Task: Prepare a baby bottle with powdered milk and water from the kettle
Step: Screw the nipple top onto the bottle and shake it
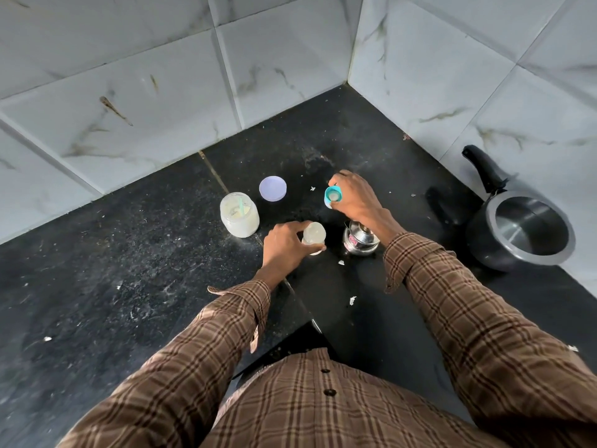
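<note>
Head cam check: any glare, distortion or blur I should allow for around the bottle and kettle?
Head view: wide-angle bending curves the wall tile lines; bright glare on the steel kettle hides its surface detail; the bottle in the left hand looks washed out; the right hand is sharp.

Both arms reach forward, left grip [284, 244] curled around something, right grip [353, 197] pinching higher up.

We see brown plaid sleeves [468, 318], a teal bottle cap [332, 196], a lilac lid [273, 188], a cream-filled jar [239, 219], a speckled black counter [97, 270] and grey-veined white tiles [129, 92].
</note>
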